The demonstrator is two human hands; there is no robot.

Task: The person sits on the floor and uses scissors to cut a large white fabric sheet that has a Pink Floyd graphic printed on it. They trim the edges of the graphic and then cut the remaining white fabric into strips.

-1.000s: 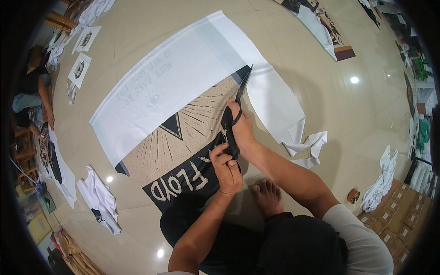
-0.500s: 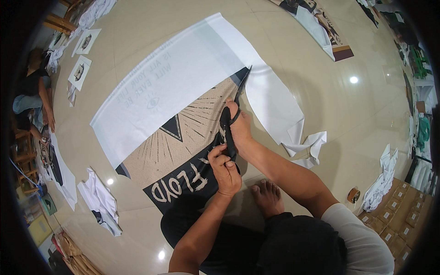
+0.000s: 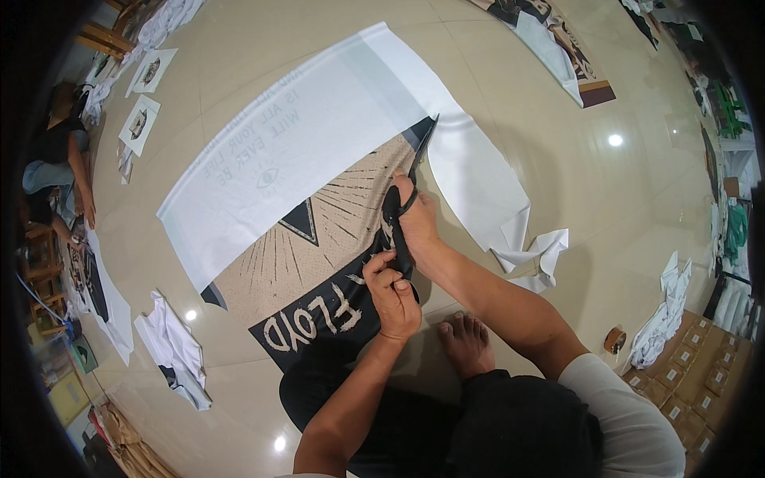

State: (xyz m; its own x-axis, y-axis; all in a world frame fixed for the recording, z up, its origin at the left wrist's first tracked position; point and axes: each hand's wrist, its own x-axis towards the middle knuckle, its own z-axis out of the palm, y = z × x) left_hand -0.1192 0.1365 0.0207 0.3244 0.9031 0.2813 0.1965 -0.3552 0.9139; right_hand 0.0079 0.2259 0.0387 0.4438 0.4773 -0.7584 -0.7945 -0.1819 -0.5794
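A large printed fabric panel (image 3: 279,271) lies on the floor before me, beige with dark rays and a black lettered border. Its far part is folded over, showing the white back (image 3: 263,143). In my right hand (image 3: 420,219) is a pair of black-handled scissors (image 3: 419,155). Their blades point away from me at the panel's right edge, by the fold. My left hand (image 3: 390,301) pinches the black border close to my right wrist. A white offcut strip (image 3: 478,175) curves away to the right of the blades, its near end crumpled.
Another printed fabric piece (image 3: 558,56) lies at the far right. White cloth (image 3: 177,350) and small printed sheets (image 3: 138,126) are on the left, where another person (image 3: 60,175) works. Brown boxes (image 3: 685,382), a tape roll (image 3: 614,340) and bunched white cloth (image 3: 663,311) sit at the right.
Almost nothing differs. The scissor blades look slightly more closed, and both hands keep nearly the same place on the fabric.
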